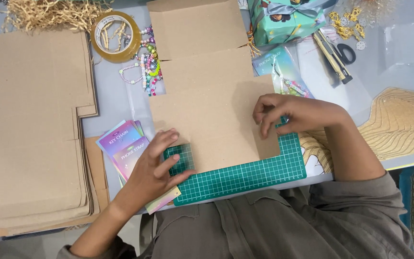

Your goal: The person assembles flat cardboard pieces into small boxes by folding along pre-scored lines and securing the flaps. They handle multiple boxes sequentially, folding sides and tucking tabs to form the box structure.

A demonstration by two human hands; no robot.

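A flat, unfolded cardboard blank (207, 96) lies in front of me, its near end resting on the green cutting mat (245, 177) and its far flaps reaching up the grey surface (408, 43). My left hand (156, 168) rests at the blank's near left corner, fingers (166, 141) spread and loosely bent, the tips pressing on the cardboard edge and the mat; they are not wrapped around anything. My right hand (288, 115) sits on the blank's right edge with its fingers curled in, pinching the cardboard there, just above the mat's far right corner.

Under my left wrist lies a small fan of pastel cards (123, 146), partly tucked beneath the mat. Further left is a tall stack of flat cardboard sheets (34, 124), well apart from my hands. Beyond the blank's left flap lie a roll of tape (116, 36) and, just beside it, a cluster of coloured bead strings (147, 67). Shredded paper (49, 12) is heaped at the far left corner.

To the right of the blank's flaps stand a teal gift box (288, 21) with a grey ribbon, a clear packet (283, 72) holding a beaded strap, and a pair of scissors (343, 52) beside a box cutter (331, 55). A few gold trinkets (348, 24) lie near them.
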